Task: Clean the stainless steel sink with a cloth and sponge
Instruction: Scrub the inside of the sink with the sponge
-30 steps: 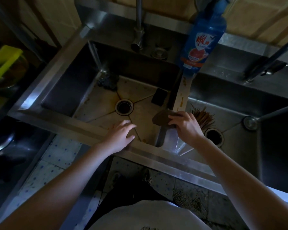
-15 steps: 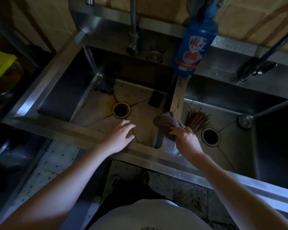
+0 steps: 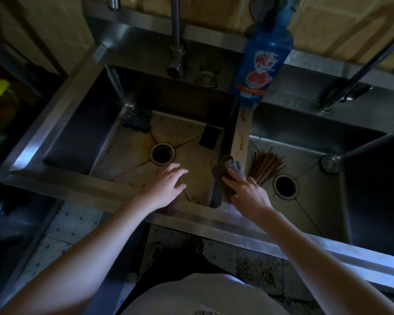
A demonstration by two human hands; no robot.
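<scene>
Steel divider spotted brown beyond cloth; right hand presses it, fingers nearly straight. Left hand spread, empty, at front rim. Basin floors look unwiped.

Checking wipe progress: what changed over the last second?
The right hand turned from pointing across the divider to pointing along it and drew slightly back toward the front rim. The brown cloth under it went from flat to bunched ahead of the fingers. The left hand stayed at the front rim; chopsticks and dish soap bottle unmoved.
</scene>
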